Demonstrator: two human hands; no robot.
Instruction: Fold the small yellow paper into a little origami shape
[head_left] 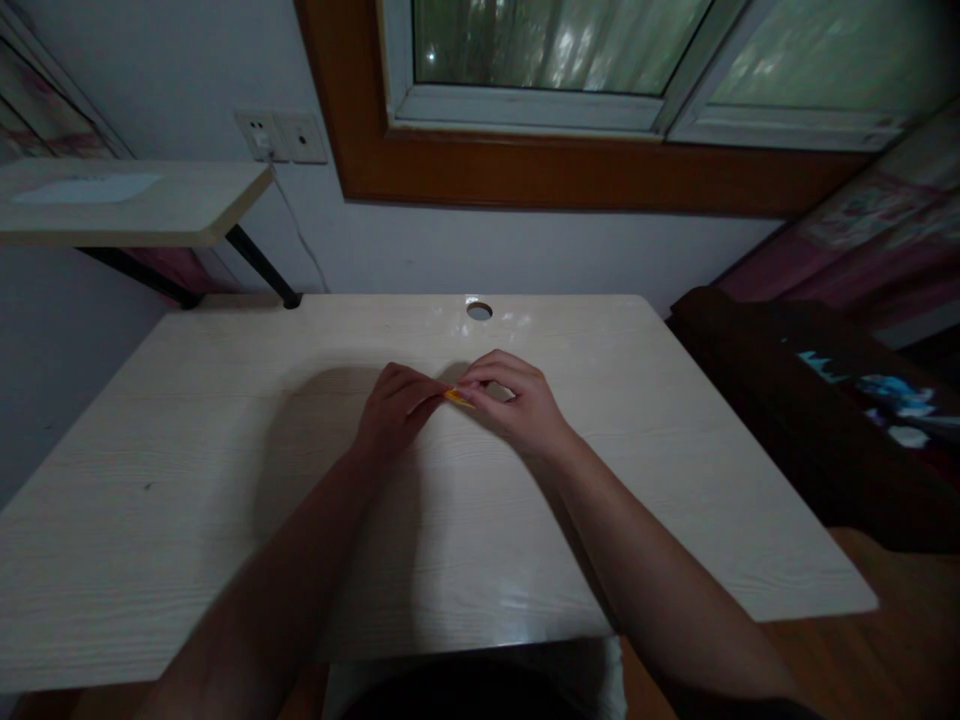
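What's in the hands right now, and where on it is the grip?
A small yellow-orange piece, too small to identify. The left hand pinches its left end; the right hand seems to pinch it farther right, exact spot unclear.

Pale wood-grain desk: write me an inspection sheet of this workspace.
Surface: pale wood-grain desk, round hole near far edge.
Job's things: small orange-yellow piece, partly hidden, kind unclear.
Clutter: flat whitish sheet on raised pale shelf, left.
Hands: bare left hand and bare right hand, both pinching the piece.
Cables: thin white cord hanging from white wall socket.
Surroundings: brown window frame ahead; pink patterned curtain, right.
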